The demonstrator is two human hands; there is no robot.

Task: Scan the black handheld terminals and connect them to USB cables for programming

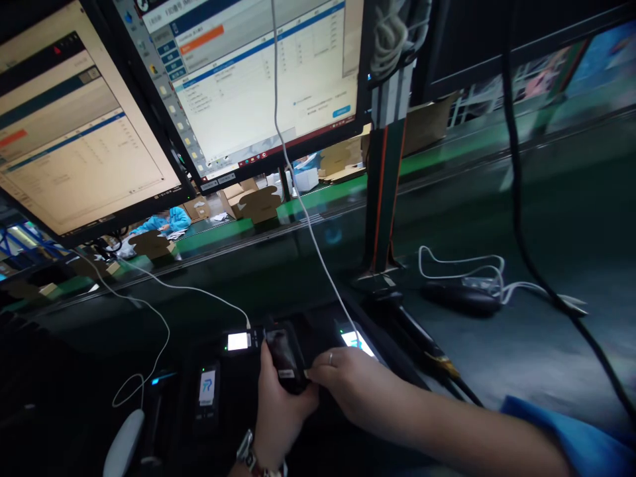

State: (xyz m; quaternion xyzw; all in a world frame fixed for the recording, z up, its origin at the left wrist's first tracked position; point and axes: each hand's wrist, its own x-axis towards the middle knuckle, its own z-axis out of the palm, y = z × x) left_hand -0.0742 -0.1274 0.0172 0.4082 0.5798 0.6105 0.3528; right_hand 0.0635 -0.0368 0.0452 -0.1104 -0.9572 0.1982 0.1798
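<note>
A small black handheld device (284, 354) with a dark screen and a pale label is held in my left hand (282, 411), fingers wrapped round it. My right hand (352, 381), a ring on one finger, pinches at the device's lower right edge; what lies between its fingertips is too small to make out. Just left of the held device lies a similar one with a lit white screen (237, 341) and a white cable. Another device with a logo on its screen (207, 387) lies further left. Behind my right hand a lit screen (358, 342) shows partly.
Two monitors (268, 86) hang above the bench, with a white cable (318, 245) running down before them. A white mouse (124, 444) lies at lower left. To the right are a black scanner-like tool (412, 328), a dark mouse-shaped object (462, 299) and a thick black cable (527, 252).
</note>
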